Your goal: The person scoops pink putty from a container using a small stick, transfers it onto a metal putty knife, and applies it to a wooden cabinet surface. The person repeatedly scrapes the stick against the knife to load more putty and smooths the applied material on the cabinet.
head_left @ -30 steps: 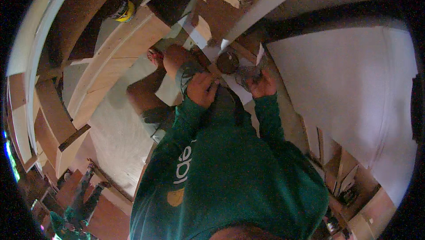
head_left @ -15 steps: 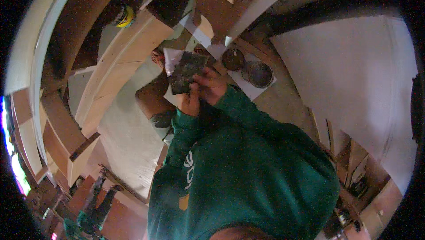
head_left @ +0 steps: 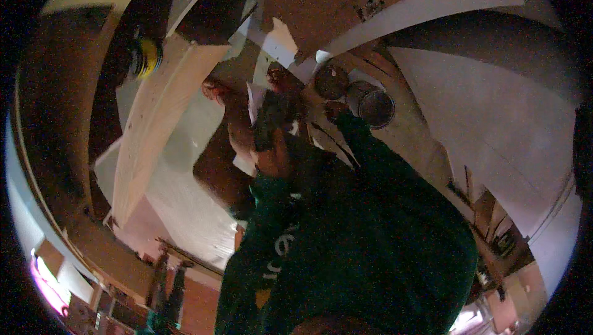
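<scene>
My left hand [head_left: 272, 161] grips a dark, rough-looking sheet [head_left: 270, 116] with a pale edge, possibly sandpaper, held up in front of my chest. Out to the right, my right hand [head_left: 336, 111] is beside a round metal can [head_left: 377, 109] and just below a round dark container [head_left: 332, 82]. Dim light hides the right hand's fingers, so I cannot tell whether anything is in them. My bare feet [head_left: 214, 90] show beyond the sheet.
A pale wooden board [head_left: 151, 125] runs along the left, with a yellow-banded tin [head_left: 147, 58] by its far end. Ahead lies a brown panel [head_left: 336, 11]. A large pale panel [head_left: 488, 125] stands at the right. Wood scraps [head_left: 488, 211] lie at the lower right.
My right hand has let go of the sheet and moved right to the cans. The left hand keeps the sheet, now turned more edge-on. The view has shifted and looks darker.
</scene>
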